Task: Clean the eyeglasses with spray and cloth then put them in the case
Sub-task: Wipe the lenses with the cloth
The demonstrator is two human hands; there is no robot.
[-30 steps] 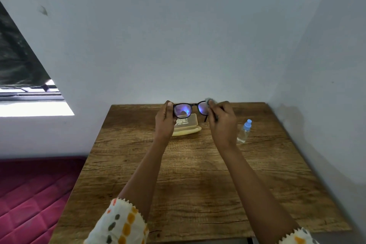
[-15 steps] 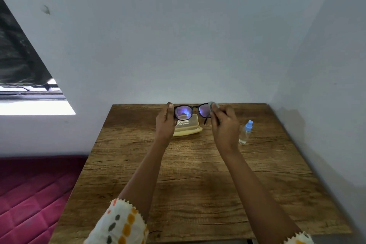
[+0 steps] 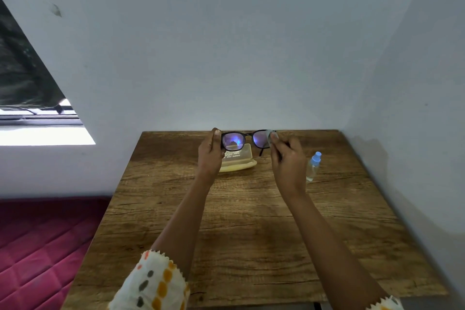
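Black-framed eyeglasses (image 3: pixel 245 139) with purple-tinted lenses are held up above the far part of the wooden table (image 3: pixel 246 229). My left hand (image 3: pixel 210 155) grips their left end. My right hand (image 3: pixel 285 158) pinches a small grey cloth (image 3: pixel 271 134) against the right lens. Behind and below the glasses lies the open yellow case (image 3: pixel 239 162), partly hidden by my left hand. A small clear spray bottle (image 3: pixel 313 166) with a blue cap stands just right of my right hand.
White walls close the table in at the back and on the right. A pink quilted mattress (image 3: pixel 37 246) lies left of the table, with a window opening (image 3: pixel 30 108) above it.
Both hands and the glasses stay in nearly the same place. My right hand's fingers with the cloth have shifted slightly on the right lens.
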